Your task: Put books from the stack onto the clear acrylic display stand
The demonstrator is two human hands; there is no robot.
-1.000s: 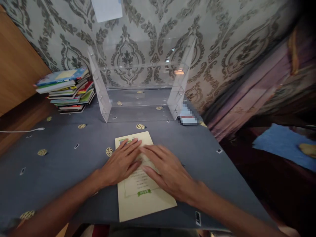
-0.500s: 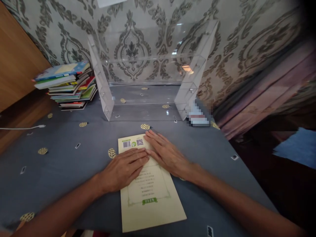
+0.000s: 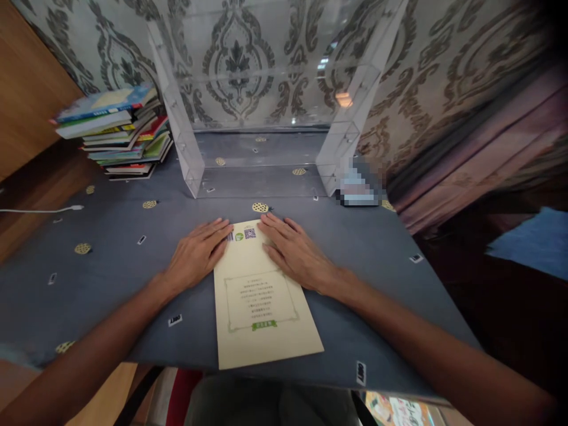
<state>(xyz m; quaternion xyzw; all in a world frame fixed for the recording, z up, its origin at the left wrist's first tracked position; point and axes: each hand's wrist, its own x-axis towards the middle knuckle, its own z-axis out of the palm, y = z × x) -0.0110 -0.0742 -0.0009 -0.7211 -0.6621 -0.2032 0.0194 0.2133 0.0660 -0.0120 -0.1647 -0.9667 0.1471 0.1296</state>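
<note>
A pale yellow book lies flat on the desk with its back cover up. Its printed text reads upside down from here, and a QR code and a green round logo sit at the far end. My left hand rests on the book's far left edge, fingers stretched, partly covering the barcode. On the far right part of the cover lies my right hand, palm down with its fingers extended. Neither hand is wrapped around anything.
A clear acrylic shelf rack stands at the back against the patterned wall. To its left is a stack of books; to its right, a blurred-out object. A white cable lies at the left on the grey desk cloth.
My left hand has slid left from the middle of the cover to its far left edge. The right hand stays near the far right side. The camera view has tilted down.
</note>
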